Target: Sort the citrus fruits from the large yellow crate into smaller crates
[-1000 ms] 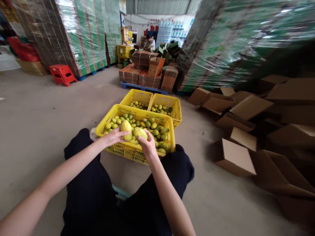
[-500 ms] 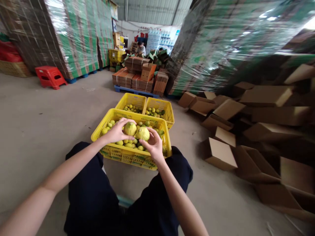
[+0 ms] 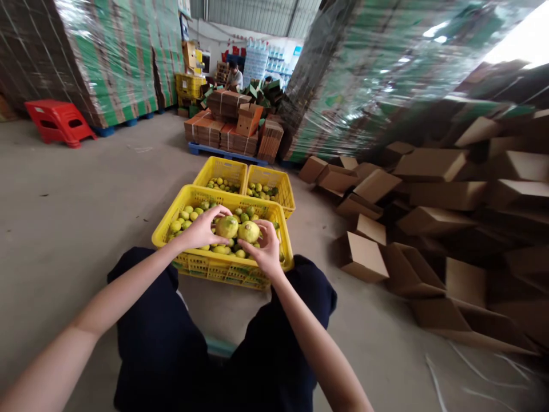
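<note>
My left hand (image 3: 203, 230) grips a yellow-green lemon (image 3: 227, 227) between thumb and fingers. A second, yellower lemon (image 3: 249, 232) is pinched in my right hand (image 3: 268, 250), close beside the first one. Both are held over a large yellow plastic crate (image 3: 170, 256) between my knees. Many lemons (image 3: 187, 216), yellow and green, lie loose inside that crate. My forearms and hands cover part of its contents.
Two smaller yellow crates, a left one (image 3: 220, 166) and a right one (image 3: 286, 189), hold more lemons behind. Farther back are flattened cartons (image 3: 240, 141) on a blue pallet. Open cardboard boxes (image 3: 364, 257) pile up on the right; a red stool (image 3: 60, 121) stands left. A person (image 3: 234, 76) is far off.
The view has turned a little to the right, so the surroundings sit farther left. Both lemons stay in my hands; the right one has been turned and shows its tip differently.
</note>
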A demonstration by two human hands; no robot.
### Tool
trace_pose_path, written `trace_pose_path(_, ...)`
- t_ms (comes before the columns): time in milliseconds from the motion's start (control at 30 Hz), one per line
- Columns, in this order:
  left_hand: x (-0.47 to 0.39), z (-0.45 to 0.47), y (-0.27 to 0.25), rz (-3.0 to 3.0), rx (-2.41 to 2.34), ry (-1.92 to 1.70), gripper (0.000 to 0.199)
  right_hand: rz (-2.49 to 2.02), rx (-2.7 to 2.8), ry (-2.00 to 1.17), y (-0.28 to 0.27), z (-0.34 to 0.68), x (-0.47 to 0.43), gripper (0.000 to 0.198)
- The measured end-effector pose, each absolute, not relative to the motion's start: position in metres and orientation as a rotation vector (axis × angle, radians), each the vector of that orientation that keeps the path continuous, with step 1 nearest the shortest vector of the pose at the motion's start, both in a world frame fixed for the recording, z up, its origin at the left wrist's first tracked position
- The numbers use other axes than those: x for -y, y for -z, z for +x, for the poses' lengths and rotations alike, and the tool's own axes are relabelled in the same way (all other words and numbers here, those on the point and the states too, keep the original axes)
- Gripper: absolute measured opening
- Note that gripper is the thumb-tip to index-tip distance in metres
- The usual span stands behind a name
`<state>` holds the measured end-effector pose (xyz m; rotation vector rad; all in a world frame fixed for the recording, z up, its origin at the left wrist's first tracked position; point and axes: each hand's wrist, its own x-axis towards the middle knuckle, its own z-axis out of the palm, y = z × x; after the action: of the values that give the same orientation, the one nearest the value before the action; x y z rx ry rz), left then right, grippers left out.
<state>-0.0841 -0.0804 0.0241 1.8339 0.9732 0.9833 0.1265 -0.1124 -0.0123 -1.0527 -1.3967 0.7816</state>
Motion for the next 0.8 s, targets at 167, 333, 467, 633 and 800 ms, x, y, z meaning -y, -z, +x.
trace_pose_path(167,0.035,-0.078,-0.018,1.709,-0.955,-0.996,0.06,-1.064,1.334,-1.01,0.0,0.141,0.073,0.058)
trace_pose_path(333,-0.006,-0.048,0.01,1.332,-0.829,-0.99,0.069,-1.052,1.159,-1.171,0.008,0.169,0.034,0.057)
trace_pose_path(467,-0.016,-0.017,0.036,0.912,-0.775,-0.982,0.066,-1.174,1.017,-1.259,0.022,0.18,0.011,0.046)
trace_pose_path(633,-0.025,0.005,0.059,0.607,-0.796,-0.995,0.052,-1.247,0.669,-1.508,0.035,0.172,-0.002,0.041)
trace_pose_path(800,-0.037,0.009,0.069,0.634,-1.0,-1.156,0.034,-0.99,0.294,-1.753,0.042,0.153,-0.002,0.021)
